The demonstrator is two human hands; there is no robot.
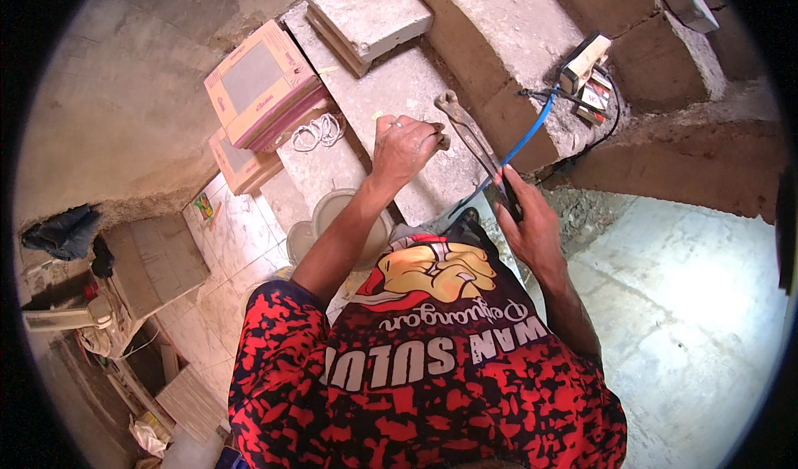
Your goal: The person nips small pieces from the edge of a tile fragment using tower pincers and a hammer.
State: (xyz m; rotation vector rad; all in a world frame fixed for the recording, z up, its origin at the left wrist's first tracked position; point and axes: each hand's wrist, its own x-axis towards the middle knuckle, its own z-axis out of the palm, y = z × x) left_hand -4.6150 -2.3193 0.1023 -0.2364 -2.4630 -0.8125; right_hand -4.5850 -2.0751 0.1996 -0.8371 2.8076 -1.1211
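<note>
My right hand (532, 224) is wrapped round the handles of long metal pincers (470, 134). Their rounded jaws point up and to the left, over the dusty concrete step in front of me. Left of the jaws, my left hand (401, 149) is closed, the back of the hand up. A small grey-brown piece (441, 137) shows at its fingertips, too little visible to name. The jaws and that piece are apart, with a small gap between them.
Pink cardboard boxes (262, 86), a coiled white cord (317, 132) and grey buckets (353, 211) are to the left. A pale slab (366, 12) lies ahead. Curved steps rise at right, holding a blue cable (532, 128) and a boxy object (584, 61). Pale floor (665, 303) lies lower right.
</note>
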